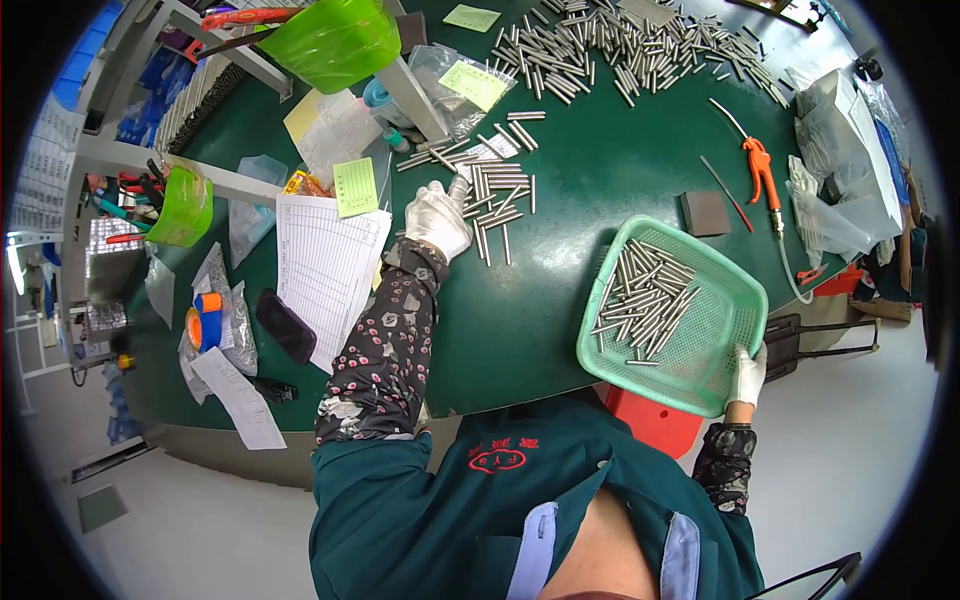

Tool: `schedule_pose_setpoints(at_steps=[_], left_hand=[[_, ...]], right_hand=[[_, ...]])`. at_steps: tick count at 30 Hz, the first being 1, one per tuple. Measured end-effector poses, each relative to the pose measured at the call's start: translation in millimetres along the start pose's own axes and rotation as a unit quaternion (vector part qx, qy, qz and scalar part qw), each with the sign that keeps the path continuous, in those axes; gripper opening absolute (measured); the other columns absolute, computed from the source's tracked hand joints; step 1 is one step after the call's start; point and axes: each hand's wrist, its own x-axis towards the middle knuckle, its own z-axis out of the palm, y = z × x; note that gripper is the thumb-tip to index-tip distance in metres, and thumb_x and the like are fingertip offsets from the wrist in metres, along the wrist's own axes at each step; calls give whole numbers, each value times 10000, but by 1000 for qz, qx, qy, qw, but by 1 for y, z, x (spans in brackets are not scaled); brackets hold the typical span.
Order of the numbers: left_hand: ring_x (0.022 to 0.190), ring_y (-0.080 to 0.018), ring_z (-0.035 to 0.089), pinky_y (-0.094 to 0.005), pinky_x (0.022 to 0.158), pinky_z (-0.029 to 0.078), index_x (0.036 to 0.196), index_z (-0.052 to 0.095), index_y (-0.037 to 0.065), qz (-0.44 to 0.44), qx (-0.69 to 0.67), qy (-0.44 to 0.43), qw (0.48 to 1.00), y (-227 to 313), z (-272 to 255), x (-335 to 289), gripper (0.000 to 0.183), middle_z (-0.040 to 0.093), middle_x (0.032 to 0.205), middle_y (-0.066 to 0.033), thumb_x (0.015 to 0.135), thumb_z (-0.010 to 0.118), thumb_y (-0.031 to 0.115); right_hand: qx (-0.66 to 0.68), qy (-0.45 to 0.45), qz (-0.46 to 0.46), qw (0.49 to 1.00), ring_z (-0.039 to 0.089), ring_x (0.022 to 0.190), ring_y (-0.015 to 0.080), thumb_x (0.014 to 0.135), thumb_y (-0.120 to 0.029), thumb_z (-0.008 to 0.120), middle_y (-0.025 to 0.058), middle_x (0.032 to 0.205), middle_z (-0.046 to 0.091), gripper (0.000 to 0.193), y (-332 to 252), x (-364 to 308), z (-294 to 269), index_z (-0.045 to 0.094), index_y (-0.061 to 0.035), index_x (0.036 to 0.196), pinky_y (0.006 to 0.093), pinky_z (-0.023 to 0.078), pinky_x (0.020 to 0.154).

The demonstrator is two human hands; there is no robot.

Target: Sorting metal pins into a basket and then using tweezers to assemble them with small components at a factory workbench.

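Observation:
My left hand [437, 221], in a white glove, is at the left edge of a small heap of short metal pins [498, 178] on the green table. Its fingers are curled in around a greyish pin end; how many pins they hold is hidden. With my right hand [748, 375], also gloved, I grip the near right rim of a light green plastic basket [650, 388]. The basket sits tilted at the table's front edge. Loose metal pins [645, 300] lie in its left half.
A large spread of pins [620, 50] covers the far table. Right of centre lie a brown block [706, 214], a thin rod [727, 193] and an orange air gun [760, 175]. A printed form [325, 270], a phone [286, 327] and a tape roll [207, 322] are at left.

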Motion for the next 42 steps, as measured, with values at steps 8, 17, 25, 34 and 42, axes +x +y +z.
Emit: schedule_pose_setpoints(at_steps=[8, 17, 25, 34, 42], left_hand=[[873, -242, 526, -323, 712, 443, 1212, 294, 111, -49, -26, -64, 996, 0, -3, 19, 462, 469, 992, -135, 760, 388, 125], [827, -245, 551, -329, 700, 444, 1202, 288, 56, -67, -52, -45, 995, 1, -1, 16, 457, 526, 936, -135, 765, 385, 143], [621, -313, 558, -366, 515, 454, 1074, 304, 55, 43, -372, 179, 910, 35, -28, -10, 420, 570, 701, -145, 721, 482, 198], [617, -292, 549, -364, 533, 454, 1098, 363, -14, 280, -232, -12, 932, 189, -31, -76, 452, 554, 746, -136, 672, 478, 84], [804, -273, 499, -333, 694, 432, 978, 473, 17, 277, -303, 225, 883, 101, -53, -78, 420, 493, 894, -134, 566, 551, 51]], right_hand=[[30, -8, 5, 1000, 493, 771, 147, 722, -56, 511, 79, 939, 516, 464, -2, 1, 1, 341, 23, 1146, 246, 402, 689], [36, -13, -3, 999, 492, 789, 147, 719, -72, 516, 82, 941, 518, 460, 5, 2, -2, 351, 31, 1136, 240, 396, 709], [45, -32, -17, 998, 485, 793, 144, 712, -105, 519, 79, 910, 522, 397, -6, -3, 0, 408, 20, 1072, 244, 386, 706], [61, -52, -15, 997, 479, 782, 148, 709, -113, 530, 81, 906, 514, 399, -5, -5, 5, 410, 13, 1068, 248, 383, 706], [31, -50, -11, 998, 460, 891, 175, 743, -109, 505, 102, 1025, 481, 436, -4, -5, -4, 360, 21, 1133, 268, 355, 791]])
